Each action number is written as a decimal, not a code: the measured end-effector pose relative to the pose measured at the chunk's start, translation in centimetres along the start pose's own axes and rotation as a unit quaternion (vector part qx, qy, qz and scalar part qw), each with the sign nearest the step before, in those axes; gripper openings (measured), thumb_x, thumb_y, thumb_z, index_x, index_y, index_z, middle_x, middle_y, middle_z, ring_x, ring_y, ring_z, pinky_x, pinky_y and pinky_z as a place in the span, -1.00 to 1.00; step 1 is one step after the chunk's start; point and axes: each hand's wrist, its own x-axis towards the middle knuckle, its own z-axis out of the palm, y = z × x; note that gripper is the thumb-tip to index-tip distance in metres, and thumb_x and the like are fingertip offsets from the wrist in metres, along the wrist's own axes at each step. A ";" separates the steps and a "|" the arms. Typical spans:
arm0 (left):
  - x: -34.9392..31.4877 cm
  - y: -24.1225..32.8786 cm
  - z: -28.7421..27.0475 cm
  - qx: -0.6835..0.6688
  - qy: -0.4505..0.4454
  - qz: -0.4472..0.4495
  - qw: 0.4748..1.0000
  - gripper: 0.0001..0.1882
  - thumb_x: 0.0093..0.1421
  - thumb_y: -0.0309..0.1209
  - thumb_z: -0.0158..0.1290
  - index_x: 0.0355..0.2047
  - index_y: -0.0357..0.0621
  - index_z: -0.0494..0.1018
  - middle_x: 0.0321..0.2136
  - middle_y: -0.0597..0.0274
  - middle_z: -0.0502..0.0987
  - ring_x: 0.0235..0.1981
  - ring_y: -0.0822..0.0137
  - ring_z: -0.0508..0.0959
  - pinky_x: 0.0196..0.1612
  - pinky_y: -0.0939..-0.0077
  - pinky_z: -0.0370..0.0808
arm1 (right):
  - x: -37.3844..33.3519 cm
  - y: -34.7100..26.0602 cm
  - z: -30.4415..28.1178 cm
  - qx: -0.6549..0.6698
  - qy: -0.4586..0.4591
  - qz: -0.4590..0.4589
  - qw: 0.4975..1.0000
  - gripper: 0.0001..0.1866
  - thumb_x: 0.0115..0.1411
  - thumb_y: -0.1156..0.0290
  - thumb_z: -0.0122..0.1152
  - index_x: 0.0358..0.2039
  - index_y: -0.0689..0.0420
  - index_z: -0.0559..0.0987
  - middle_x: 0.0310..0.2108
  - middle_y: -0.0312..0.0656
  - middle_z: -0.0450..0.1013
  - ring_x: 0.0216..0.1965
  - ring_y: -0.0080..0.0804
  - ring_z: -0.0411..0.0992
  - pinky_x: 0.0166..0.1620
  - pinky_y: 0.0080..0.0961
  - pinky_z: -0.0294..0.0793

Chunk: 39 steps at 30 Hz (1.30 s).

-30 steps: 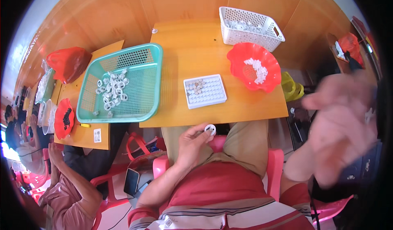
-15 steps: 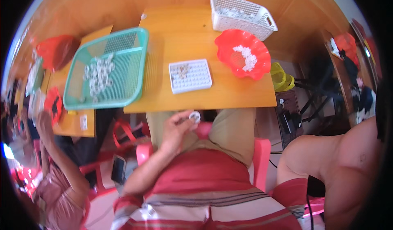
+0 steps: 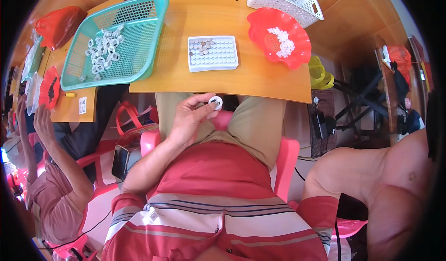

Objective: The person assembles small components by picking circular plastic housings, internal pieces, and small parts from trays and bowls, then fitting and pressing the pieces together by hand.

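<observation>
My left hand (image 3: 194, 114) is closed in a pinch on a small white round plastic piece with a dark centre (image 3: 216, 103), just off the near edge of the table. My right forearm (image 3: 362, 172) is bent up at the right rim, and its hand lies outside the picture. Ahead of my left hand, a white tray (image 3: 213, 67) holds rows of pale round discs, with several brownish small parts at its upper left. To the left, a green mesh basket (image 3: 160, 33) carries a heap of white ring-shaped pieces (image 3: 104, 49).
On the table's right is a red scalloped dish (image 3: 258, 26) with small white parts (image 3: 283, 47); behind it stands a white perforated basket (image 3: 260, 0). A person (image 3: 60, 191) sits at the left, next to a red bag (image 3: 60, 24) and red dish (image 3: 49, 86). A yellow bag (image 3: 320, 75) hangs right.
The view has tipped, so the table and its things sit higher in the picture. My left hand keeps its pinch on the white round piece.
</observation>
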 end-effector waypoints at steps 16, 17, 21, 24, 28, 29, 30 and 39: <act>-0.1 -0.2 0.5 0.004 -0.016 -0.002 1.000 -0.73 0.17 -0.64 0.11 -0.09 -0.30 0.50 -0.22 0.06 0.60 -0.22 0.30 0.63 -0.17 0.50 0.65 | 0.3 -0.1 1.5 -0.042 0.081 -0.007 0.996 -0.72 0.16 0.34 0.16 -0.28 0.35 0.54 -0.16 0.05 0.44 -0.25 -0.24 0.45 -0.20 -0.51 0.47; -0.1 -0.1 0.5 0.004 -0.014 -0.001 1.000 -0.73 0.17 -0.64 0.11 -0.09 -0.30 0.50 -0.22 0.06 0.60 -0.22 0.30 0.63 -0.17 0.50 0.65 | 0.9 -0.1 2.6 -0.043 0.084 -0.006 0.996 -0.72 0.16 0.34 0.16 -0.28 0.35 0.54 -0.16 0.05 0.44 -0.24 -0.24 0.45 -0.20 -0.51 0.47; 0.0 0.1 0.6 0.005 -0.017 0.002 1.000 -0.74 0.17 -0.64 0.10 -0.10 -0.29 0.51 -0.22 0.07 0.60 -0.23 0.30 0.63 -0.17 0.49 0.65 | 0.5 -0.3 2.0 -0.049 0.093 -0.003 0.994 -0.72 0.16 0.34 0.15 -0.28 0.36 0.54 -0.16 0.04 0.45 -0.24 -0.24 0.45 -0.19 -0.51 0.47; -0.1 0.1 0.7 0.000 -0.019 0.000 1.000 -0.74 0.18 -0.64 0.10 -0.10 -0.29 0.51 -0.21 0.07 0.59 -0.22 0.29 0.62 -0.16 0.48 0.64 | 1.0 -0.4 3.0 -0.056 0.102 0.001 0.993 -0.71 0.17 0.34 0.14 -0.28 0.36 0.55 -0.16 0.04 0.45 -0.24 -0.24 0.45 -0.19 -0.50 0.47; -0.1 0.1 0.5 0.008 -0.018 -0.003 1.000 -0.74 0.18 -0.64 0.10 -0.09 -0.29 0.50 -0.21 0.07 0.59 -0.20 0.28 0.62 -0.14 0.47 0.64 | 1.0 -0.6 3.1 -0.064 0.107 0.000 0.992 -0.71 0.18 0.34 0.13 -0.28 0.36 0.55 -0.16 0.04 0.45 -0.23 -0.23 0.45 -0.18 -0.50 0.47; 0.0 0.1 0.6 0.007 -0.020 0.000 1.000 -0.74 0.18 -0.64 0.10 -0.09 -0.29 0.50 -0.21 0.07 0.59 -0.20 0.28 0.62 -0.14 0.47 0.64 | 1.0 -0.4 2.9 -0.069 0.110 -0.001 0.992 -0.71 0.18 0.35 0.13 -0.28 0.37 0.55 -0.16 0.04 0.45 -0.23 -0.23 0.45 -0.18 -0.50 0.47; 0.0 0.0 0.7 0.005 -0.019 -0.002 1.000 -0.74 0.18 -0.64 0.10 -0.09 -0.29 0.50 -0.21 0.07 0.59 -0.20 0.28 0.62 -0.14 0.47 0.64 | 1.5 0.0 3.5 -0.073 0.112 -0.003 0.991 -0.71 0.18 0.35 0.13 -0.28 0.37 0.55 -0.16 0.04 0.45 -0.23 -0.23 0.45 -0.18 -0.50 0.47; 0.0 0.4 0.6 0.012 0.009 -0.009 1.000 -0.75 0.18 -0.61 0.11 -0.11 -0.29 0.51 -0.22 0.08 0.59 -0.25 0.33 0.62 -0.18 0.52 0.63 | 2.1 -0.3 4.2 -0.085 0.133 0.007 0.987 -0.71 0.20 0.35 0.11 -0.27 0.38 0.55 -0.16 0.03 0.46 -0.22 -0.23 0.45 -0.17 -0.49 0.47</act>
